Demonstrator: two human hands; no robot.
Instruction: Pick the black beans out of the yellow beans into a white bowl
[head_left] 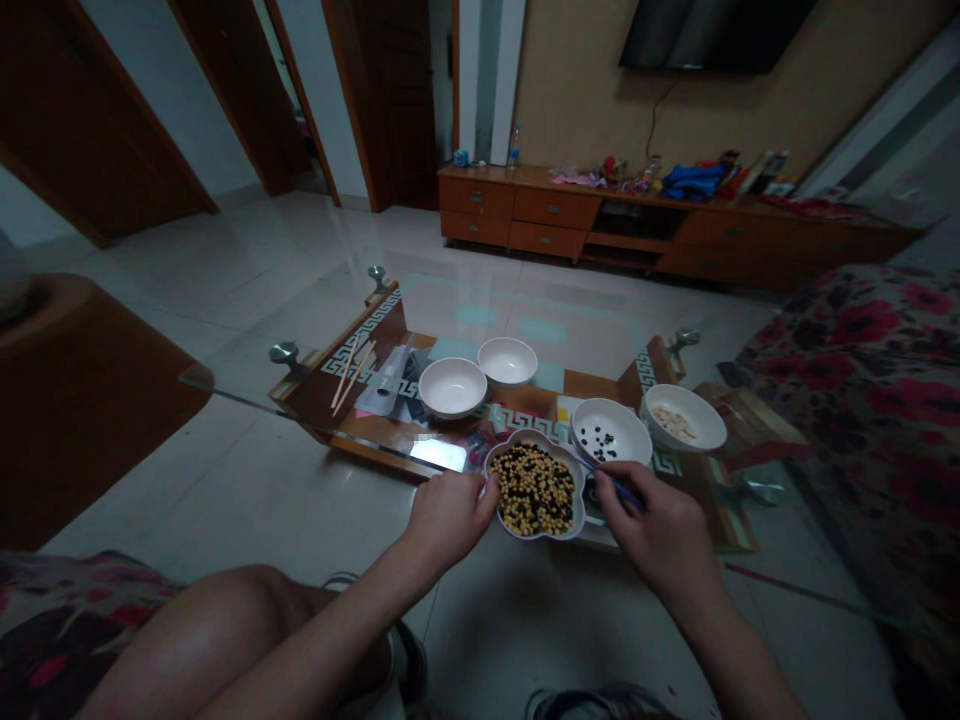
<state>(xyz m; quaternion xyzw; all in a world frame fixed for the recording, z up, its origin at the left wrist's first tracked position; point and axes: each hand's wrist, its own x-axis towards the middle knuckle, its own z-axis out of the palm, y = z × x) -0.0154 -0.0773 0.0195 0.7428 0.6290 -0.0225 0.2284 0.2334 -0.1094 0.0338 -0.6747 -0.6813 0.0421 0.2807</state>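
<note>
My left hand (454, 510) grips the left rim of a flower-shaped bowl (536, 485) filled with mixed yellow and black beans. In my right hand (656, 520) is a slim dark blue tool (624, 492), its tip by the bowl's right edge; the tip itself is hard to make out. Just behind that hand, a white bowl (611, 432) holds several black beans. Farther right, another white bowl (683, 417) contains pale flat pieces. Two white bowls, one nearer (453, 388) and one farther (508, 361), stand to the left with nothing visible inside.
Two pairs of chopsticks (352, 380) and a clear plastic wrapper (390, 380) lie left on the glass table (247, 400). A flowered sofa (847, 400) is at the right. A wooden cabinet (555, 225) with clutter stands by the far wall under a television (712, 35).
</note>
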